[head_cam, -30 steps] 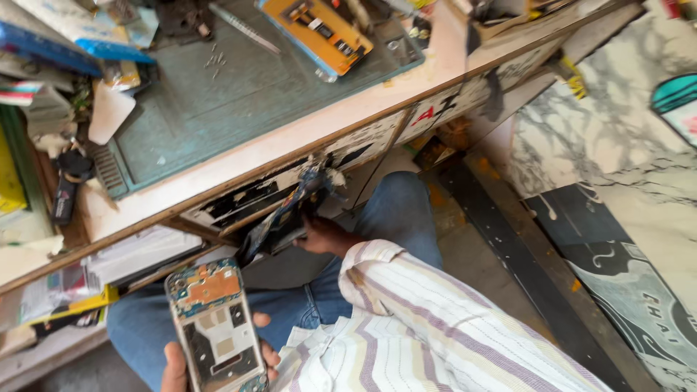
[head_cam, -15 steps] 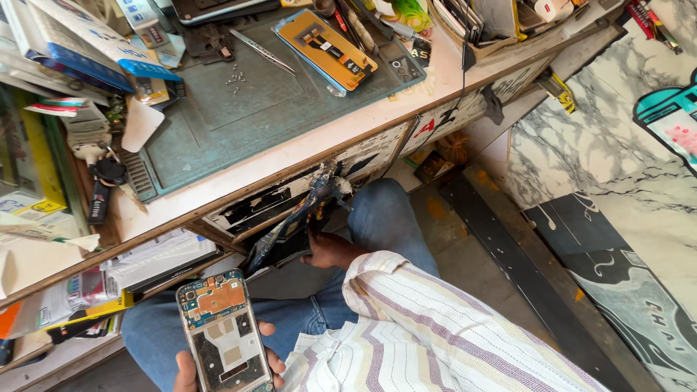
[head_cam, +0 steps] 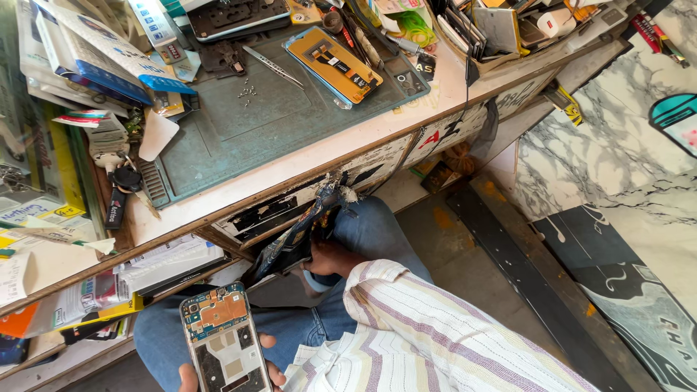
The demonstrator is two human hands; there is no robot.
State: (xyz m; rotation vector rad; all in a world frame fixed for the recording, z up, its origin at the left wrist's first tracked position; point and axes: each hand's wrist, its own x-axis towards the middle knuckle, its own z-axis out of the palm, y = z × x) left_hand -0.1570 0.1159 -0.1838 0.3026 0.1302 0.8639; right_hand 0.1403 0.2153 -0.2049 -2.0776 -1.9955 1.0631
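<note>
My left hand (head_cam: 270, 372) holds an opened phone body (head_cam: 223, 337) upright over my lap at the bottom of the view, its circuit board and copper shield exposed. Only the fingertips show around the phone's edges. My right hand (head_cam: 332, 258), in a striped sleeve (head_cam: 421, 334), reaches under the desk edge and grips a dark, bent, cracked screen panel (head_cam: 290, 243). The panel's ragged top end (head_cam: 335, 190) touches the chipped desk front.
A grey-green work mat (head_cam: 276, 123) lies on the desk with an orange-backed display (head_cam: 341, 64), tweezers (head_cam: 272, 65) and loose screws (head_cam: 247, 91) on it. Boxes and papers (head_cam: 94, 58) crowd the left. Tool trays (head_cam: 501, 29) stand at the right. A marble floor (head_cam: 602, 160) lies beyond.
The view has tilted up, so more of the desk shows. Both hands keep their holds; the phone body sits slightly further right in view.
</note>
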